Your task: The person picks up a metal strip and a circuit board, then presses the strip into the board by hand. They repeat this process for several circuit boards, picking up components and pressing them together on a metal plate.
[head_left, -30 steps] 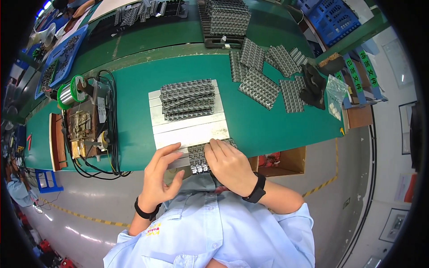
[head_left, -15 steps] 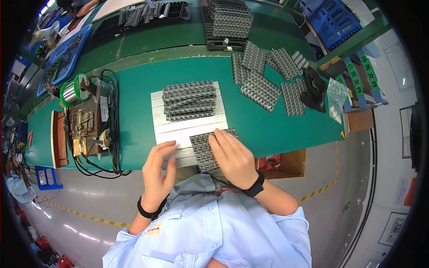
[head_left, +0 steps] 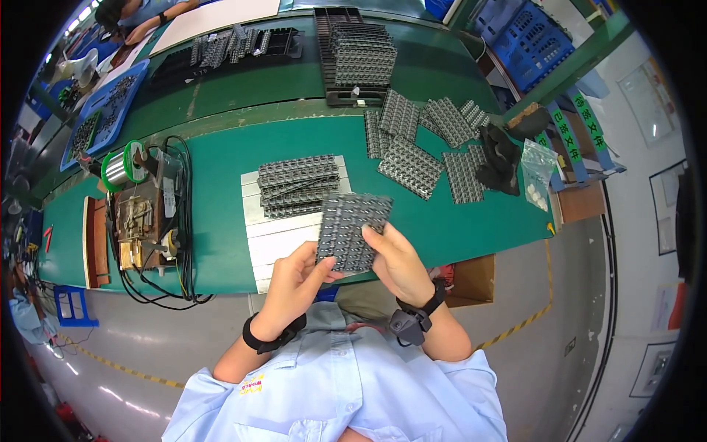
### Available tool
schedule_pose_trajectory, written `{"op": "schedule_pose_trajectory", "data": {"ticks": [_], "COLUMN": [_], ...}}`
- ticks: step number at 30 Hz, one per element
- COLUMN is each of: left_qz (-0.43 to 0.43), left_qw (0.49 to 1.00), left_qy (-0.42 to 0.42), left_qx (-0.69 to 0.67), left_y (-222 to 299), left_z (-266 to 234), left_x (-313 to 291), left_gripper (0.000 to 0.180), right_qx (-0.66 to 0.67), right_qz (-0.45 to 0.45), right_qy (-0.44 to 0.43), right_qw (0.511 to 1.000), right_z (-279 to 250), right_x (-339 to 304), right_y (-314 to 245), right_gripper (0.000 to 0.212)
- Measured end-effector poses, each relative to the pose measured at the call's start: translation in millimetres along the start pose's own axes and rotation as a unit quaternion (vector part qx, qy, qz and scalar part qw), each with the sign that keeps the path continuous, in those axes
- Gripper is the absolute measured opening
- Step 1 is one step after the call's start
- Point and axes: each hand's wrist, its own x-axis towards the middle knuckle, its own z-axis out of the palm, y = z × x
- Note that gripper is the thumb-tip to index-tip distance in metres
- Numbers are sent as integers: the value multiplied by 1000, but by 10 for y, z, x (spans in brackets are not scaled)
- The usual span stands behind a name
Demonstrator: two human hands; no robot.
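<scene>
I hold a grey circuit board panel [head_left: 355,230] with rows of small metal parts, raised and tilted over the front of the bench. My left hand [head_left: 292,289] grips its lower left corner between thumb and fingers. On its right edge my right hand [head_left: 402,269] is closed, thumb on the upper face. Just behind the panel, a stack of similar panels [head_left: 296,188] lies unevenly on a white slatted board [head_left: 276,250]. More loose panels [head_left: 411,168] lie scattered and overlapping on the green mat [head_left: 221,199] to the right.
At left stand a solder spool [head_left: 122,169] and a small machine [head_left: 140,217] with black cables. A black rack [head_left: 339,22] with stacked panels is at the back. Black cloth [head_left: 501,162] and a clear bag [head_left: 538,169] lie right. Another person [head_left: 136,18] works far left.
The panel that lay on the white board's front is now lifted and tilted. My left hand, earlier empty beside it, has closed on its corner; my right hand now grips its edge.
</scene>
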Motion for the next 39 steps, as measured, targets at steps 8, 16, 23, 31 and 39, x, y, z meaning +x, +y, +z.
{"op": "schedule_pose_trajectory", "data": {"ticks": [8,16,23,31,39], "left_qz": [162,252,213,201,212], "left_qw": [914,821,834,877,892], "left_qy": [143,227,374,377,315], "left_qx": [344,460,346,220,245], "left_y": [49,131,135,190,129], "left_z": [62,25,-588,-507,-528], "left_x": [-155,-257,-436,-492,-502], "left_gripper": [11,13,24,17,8], "right_qx": [-345,-506,-671,-756,-815], "right_qz": [-136,-306,-381,-332,-304], "right_qy": [71,110,25,-177,-153], "right_qw": [926,799,636,535,468], "right_z": [-78,255,15,-68,-98], "right_x": [-19,117,145,214,111], "right_y": [200,170,-103,33,-19], "right_gripper": [19,10,10,8,8]}}
